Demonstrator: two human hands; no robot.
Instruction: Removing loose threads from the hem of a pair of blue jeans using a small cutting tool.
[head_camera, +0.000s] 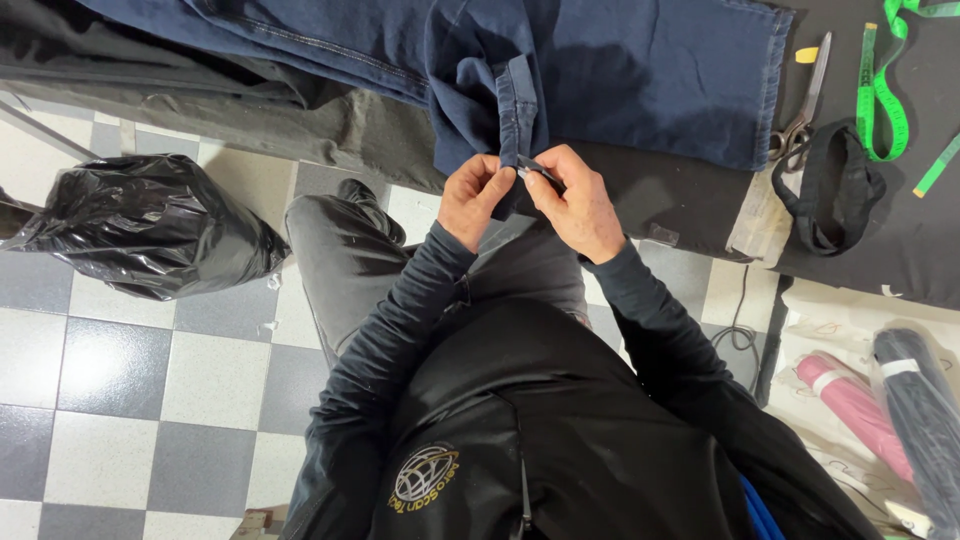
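At the table's near edge, a folded strip of dark blue denim (518, 110), a hem or band with stitched edges, hangs down from a pair of jeans (620, 70) spread across the dark tabletop (680, 200). Both hands meet at its lower end. The left hand (472, 200) pinches the cloth from the left side, fingers closed on it. The right hand (575, 205) is clamped on a small dark tool (540, 174) held against the same end of the strip; the tool is mostly covered by the fingers, so its kind cannot be told. The two hands are close together, nearly touching.

The jeans run off the top of the view, and their far parts are cut off. On the table to the right lie a pair of scissors (800, 110), a loop of black band (830, 185) and a green measuring tape (880, 95), well apart from the hands. At the far right, a pink fabric roll (850, 405) and a dark roll (920, 410) are partly cut by the edge. A black plastic bag (150, 225) sits on the checkered tile floor (120, 380) to the left. The person's dark sleeves and jacket fill the lower middle.
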